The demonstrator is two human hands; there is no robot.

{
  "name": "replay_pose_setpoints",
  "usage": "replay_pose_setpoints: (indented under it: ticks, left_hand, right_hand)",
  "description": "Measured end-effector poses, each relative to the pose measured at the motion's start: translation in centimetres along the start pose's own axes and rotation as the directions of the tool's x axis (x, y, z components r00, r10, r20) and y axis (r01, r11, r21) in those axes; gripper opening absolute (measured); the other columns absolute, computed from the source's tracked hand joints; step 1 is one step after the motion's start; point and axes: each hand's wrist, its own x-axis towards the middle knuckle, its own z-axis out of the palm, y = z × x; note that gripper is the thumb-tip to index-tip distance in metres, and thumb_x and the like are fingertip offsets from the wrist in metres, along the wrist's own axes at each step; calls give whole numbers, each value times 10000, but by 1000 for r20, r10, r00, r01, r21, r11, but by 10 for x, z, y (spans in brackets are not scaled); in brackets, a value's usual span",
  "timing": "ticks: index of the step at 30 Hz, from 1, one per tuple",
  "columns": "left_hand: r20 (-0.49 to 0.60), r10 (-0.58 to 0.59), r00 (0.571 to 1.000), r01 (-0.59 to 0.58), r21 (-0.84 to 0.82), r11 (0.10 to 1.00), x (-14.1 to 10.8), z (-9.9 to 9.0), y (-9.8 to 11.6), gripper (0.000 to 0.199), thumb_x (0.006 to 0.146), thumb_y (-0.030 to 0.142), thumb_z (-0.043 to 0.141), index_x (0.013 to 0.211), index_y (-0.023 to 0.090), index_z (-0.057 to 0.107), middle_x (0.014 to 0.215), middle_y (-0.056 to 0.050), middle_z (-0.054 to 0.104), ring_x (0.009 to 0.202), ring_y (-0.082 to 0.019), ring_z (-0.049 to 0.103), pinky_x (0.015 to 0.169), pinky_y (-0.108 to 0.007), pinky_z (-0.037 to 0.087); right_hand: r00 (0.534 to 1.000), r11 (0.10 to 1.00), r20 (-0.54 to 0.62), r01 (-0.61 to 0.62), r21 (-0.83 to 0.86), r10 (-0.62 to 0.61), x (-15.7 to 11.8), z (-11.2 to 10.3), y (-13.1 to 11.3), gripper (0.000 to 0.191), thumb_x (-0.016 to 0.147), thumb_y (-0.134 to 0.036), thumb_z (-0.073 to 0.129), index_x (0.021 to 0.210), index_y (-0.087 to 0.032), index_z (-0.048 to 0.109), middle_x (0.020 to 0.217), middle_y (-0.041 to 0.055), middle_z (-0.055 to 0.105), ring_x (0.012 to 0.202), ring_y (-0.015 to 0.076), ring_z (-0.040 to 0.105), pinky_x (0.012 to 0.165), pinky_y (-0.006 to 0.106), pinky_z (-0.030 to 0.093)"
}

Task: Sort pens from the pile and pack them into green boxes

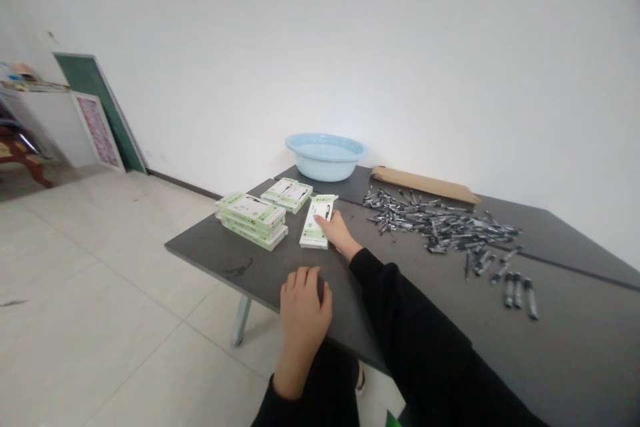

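My right hand (338, 233) grips the right side of a flat white and green box (315, 220), thumb on top. The box lies on or just above the dark table, and its flap at the far end stands open. My left hand (305, 300) rests at the table's near edge, fingers together and loosely bent, with nothing seen in it. To the left is a stack of similar boxes (253, 217). Farther back lie two more boxes (287, 194) side by side.
A heap of dark and clear pens (445, 223) spreads over the right half of the table (400, 300), with a few larger markers (518, 291) in front. A light blue basin (326, 159) and a brown cardboard piece (425, 183) are at the back by the wall.
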Motion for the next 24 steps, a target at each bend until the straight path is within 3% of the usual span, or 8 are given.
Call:
replay_pose_setpoints:
  ticks: [5, 9, 16, 24]
  left_hand:
    - [9, 7, 1000, -7, -16, 1000, 0, 0, 1, 221, 896, 230, 532, 1078, 202, 654, 1063, -83, 660, 1011, -262, 574, 841, -393, 405]
    - [16, 7, 1000, -7, -32, 999, 0, 0, 1, 209, 899, 226, 520, 1053, 208, 660, 1053, -75, 661, 996, -261, 570, 832, -393, 397]
    - [-13, 11, 1000, -11, -27, 1000, -1, 1, 1, 202, 903, 233, 518, 1052, 206, 651, 1045, -78, 667, 989, -261, 571, 837, -393, 394]
    - [-20, 17, 1000, -17, 3, 1000, -1, 3, 1, 189, 898, 231, 521, 1033, 214, 652, 1037, -76, 669, 980, -264, 574, 828, -393, 397]
  right_hand:
    - [992, 976, -71, -112, -187, 100, 20, 13, -6, 469, 917, -335, 526, 1265, -23, 484, 1255, 256, 640, 1183, 282, 634, 965, 356, 498]
    - [989, 933, -52, -151, -328, 141, 30, 14, -11, 564, 890, -388, 558, 1274, 9, 446, 1236, 284, 628, 1176, 330, 630, 963, 389, 494]
    - [989, 878, 27, -118, -464, 147, 33, 15, -15, 581, 897, -503, 515, 1219, -20, 511, 1176, 291, 650, 996, 329, 702, 799, 376, 549]
    - [997, 809, 25, -48, -586, 77, 28, 17, -19, 618, 908, -543, 453, 1246, -30, 524, 1222, 299, 635, 1155, 373, 634, 943, 452, 490]
